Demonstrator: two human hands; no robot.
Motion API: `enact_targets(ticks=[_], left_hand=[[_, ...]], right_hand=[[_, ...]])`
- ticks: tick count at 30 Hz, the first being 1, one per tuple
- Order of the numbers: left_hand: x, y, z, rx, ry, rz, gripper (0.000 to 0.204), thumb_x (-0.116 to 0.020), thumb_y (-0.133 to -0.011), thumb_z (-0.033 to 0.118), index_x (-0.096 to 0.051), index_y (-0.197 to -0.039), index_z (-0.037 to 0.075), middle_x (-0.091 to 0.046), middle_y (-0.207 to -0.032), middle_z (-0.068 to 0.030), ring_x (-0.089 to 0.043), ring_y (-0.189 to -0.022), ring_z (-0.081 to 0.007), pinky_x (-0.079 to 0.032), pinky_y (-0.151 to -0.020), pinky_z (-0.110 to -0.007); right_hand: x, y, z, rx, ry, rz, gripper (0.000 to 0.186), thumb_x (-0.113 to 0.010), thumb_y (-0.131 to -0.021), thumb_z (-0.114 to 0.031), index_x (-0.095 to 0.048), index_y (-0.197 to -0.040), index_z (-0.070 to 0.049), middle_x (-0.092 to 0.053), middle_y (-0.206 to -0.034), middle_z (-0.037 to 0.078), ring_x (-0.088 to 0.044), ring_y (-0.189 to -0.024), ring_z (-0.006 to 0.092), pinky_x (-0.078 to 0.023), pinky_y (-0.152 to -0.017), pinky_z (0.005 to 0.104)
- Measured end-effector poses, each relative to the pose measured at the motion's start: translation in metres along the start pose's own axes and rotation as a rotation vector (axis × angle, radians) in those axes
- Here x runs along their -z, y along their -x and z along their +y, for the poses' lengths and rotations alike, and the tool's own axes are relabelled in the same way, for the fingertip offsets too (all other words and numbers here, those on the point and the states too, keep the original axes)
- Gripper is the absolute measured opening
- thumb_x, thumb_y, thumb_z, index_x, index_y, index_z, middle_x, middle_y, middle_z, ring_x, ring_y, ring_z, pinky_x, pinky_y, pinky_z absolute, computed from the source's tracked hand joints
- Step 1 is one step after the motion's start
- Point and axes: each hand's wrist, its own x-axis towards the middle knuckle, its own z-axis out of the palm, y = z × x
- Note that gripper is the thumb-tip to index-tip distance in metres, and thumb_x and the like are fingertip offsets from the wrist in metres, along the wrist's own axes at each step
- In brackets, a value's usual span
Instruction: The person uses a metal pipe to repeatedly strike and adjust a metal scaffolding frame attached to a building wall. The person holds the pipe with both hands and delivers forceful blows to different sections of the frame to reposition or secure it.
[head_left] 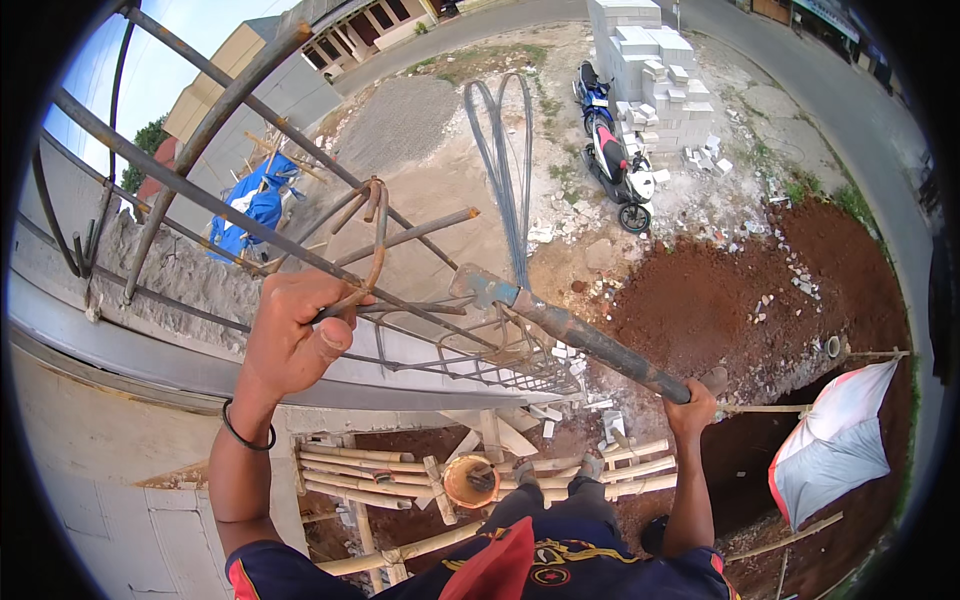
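My left hand (pixel 300 335) is closed around a short length of steel rebar (pixel 415 308) beside the beam's reinforcement cage (pixel 470 350). Close above those fingers, a bent rusty stirrup (pixel 378 235) loops around the long bars. In my right hand (pixel 690 408) is the lower end of a long steel bar tool (pixel 600 345), which slants up to the left. Its worn blue-grey head (pixel 482 287) reaches the cage's bars; whether it grips one I cannot tell. Thick rebars (pixel 220 190) cross the upper left.
I stand high on a bamboo scaffold (pixel 365 470), with an orange bucket (pixel 470 482) near my feet. A concrete wall (pixel 150 520) lies left. Below are motorbikes (pixel 615 160), stacked white blocks (pixel 665 90), bundled rebar (pixel 505 170), red soil (pixel 690 300) and a white-and-grey sheet (pixel 835 450).
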Motion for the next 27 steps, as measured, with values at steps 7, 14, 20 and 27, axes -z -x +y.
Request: enact_targets(ticks=[7,14,20,27], left_hand=[[-0.034,0.023,-0.019,-0.357,0.2,0.742,0.061,-0.056,-0.092,0.061,-0.051,-0.095,0.001,-0.054,-0.1,-0.0142,-0.06,-0.098,-0.0279,-0.047,-0.09,-0.043],[-0.25,0.125,0.011,0.224,0.789,0.512,0.061,-0.05,-0.097,0.057,-0.043,-0.124,0.003,-0.045,-0.118,-0.013,-0.049,-0.107,-0.0214,-0.039,-0.098,-0.037],[-0.3,0.151,0.0,0.135,1.644,0.064,0.076,-0.048,-0.089,0.072,-0.047,-0.129,0.007,-0.063,-0.108,-0.0139,-0.061,-0.106,-0.029,-0.045,-0.097,-0.045],[-0.266,0.142,-0.011,0.303,1.701,0.227,0.043,-0.048,-0.102,0.046,-0.045,-0.119,0.006,-0.058,-0.092,-0.0082,-0.065,-0.084,-0.0224,-0.055,-0.077,-0.037]], right_hand=[[0.021,0.057,-0.007,-0.07,0.019,-0.101,0.025,-0.08,-0.064,-0.027,-0.069,-0.07,-0.006,-0.063,-0.064,0.016,-0.064,-0.06,0.0358,-0.049,-0.056,0.0418],[0.036,0.145,-0.036,-0.229,-0.104,-0.427,0.029,-0.082,-0.067,-0.031,-0.073,-0.075,-0.005,-0.067,-0.063,0.014,-0.068,-0.058,0.0254,-0.05,-0.057,0.0382],[0.036,0.181,-0.075,-0.308,-0.343,-0.88,0.034,-0.081,-0.074,-0.03,-0.072,-0.088,-0.001,-0.069,-0.07,0.007,-0.064,-0.065,0.0124,-0.05,-0.061,0.0328],[0.031,0.205,-0.121,-0.322,-0.646,-1.028,0.03,-0.07,-0.088,-0.024,-0.06,-0.105,-0.001,-0.06,-0.069,0.002,-0.056,-0.062,0.0094,-0.045,-0.058,0.0269]])
